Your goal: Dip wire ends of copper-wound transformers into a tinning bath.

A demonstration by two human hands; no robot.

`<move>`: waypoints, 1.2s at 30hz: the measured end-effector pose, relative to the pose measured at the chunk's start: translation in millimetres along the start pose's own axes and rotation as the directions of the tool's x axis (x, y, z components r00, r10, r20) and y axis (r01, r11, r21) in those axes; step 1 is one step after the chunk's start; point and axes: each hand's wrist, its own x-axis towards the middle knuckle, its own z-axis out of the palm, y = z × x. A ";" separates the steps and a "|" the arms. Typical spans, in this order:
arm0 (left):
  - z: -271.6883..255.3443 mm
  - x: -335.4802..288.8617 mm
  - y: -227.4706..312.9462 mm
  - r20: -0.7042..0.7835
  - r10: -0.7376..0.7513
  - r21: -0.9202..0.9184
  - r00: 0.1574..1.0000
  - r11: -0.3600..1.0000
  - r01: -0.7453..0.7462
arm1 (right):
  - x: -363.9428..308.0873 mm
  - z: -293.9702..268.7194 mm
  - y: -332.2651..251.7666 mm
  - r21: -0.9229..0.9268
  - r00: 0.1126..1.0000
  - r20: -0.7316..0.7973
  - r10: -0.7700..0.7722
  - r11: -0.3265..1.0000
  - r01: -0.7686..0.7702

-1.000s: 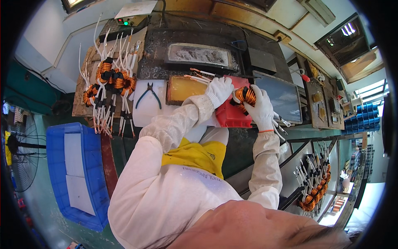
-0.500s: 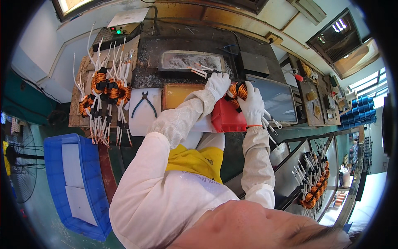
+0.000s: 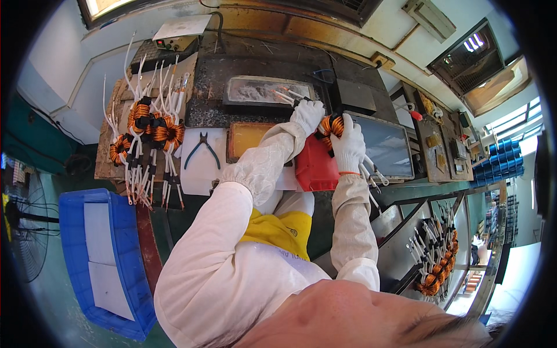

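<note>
My gloved left hand (image 3: 307,116) is closed round several white wire leads (image 3: 288,97), their bare copper ends pointing over the far right part of a shallow metal-filled tray (image 3: 255,107). In my gloved right hand (image 3: 349,142) is a toroidal coil (image 3: 332,126) wound in copper wire with black bands. More white leads with ring lugs (image 3: 372,173) hang below that hand. A red plastic box (image 3: 315,168) stands just under the coil. Whether the copper tips touch the tray's silvery surface, I cannot tell.
Cutting pliers (image 3: 203,149) lie on a white sheet left of an amber-filled tray (image 3: 248,139). Finished-looking coils (image 3: 168,130) crowd a board at the left, below a small control box (image 3: 175,43). A blue crate (image 3: 107,261) stands lower left; more coils (image 3: 439,267) sit lower right.
Both hands have shifted slightly, and the wire tips have moved a little up and right over the tray. The control box's green light has gone out.
</note>
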 end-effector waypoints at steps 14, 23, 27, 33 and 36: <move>-7.9 0.9 -5.4 0.088 0.069 0.030 0.994 0.997 -0.072 | -2.7 -7.3 -10.7 -0.011 0.998 0.036 0.057 0.998 -0.057; -9.8 3.4 -6.2 0.097 0.081 0.033 0.992 0.996 -0.084 | 1.5 -8.0 -9.0 -0.040 0.996 0.080 0.049 0.998 -0.046; -1.2 4.3 -8.3 0.051 0.072 0.007 0.996 0.997 -0.072 | 2.4 -9.9 -10.5 -0.031 0.996 0.079 0.029 0.999 -0.027; 1.0 1.7 -7.7 0.065 0.054 -0.023 0.996 0.998 -0.053 | 3.8 -10.5 -10.3 -0.017 0.994 0.108 0.029 0.999 -0.028; 3.4 1.3 -8.5 0.046 0.029 -0.058 0.998 0.998 -0.027 | 4.6 -13.6 -12.4 -0.028 0.992 0.120 0.028 0.999 -0.025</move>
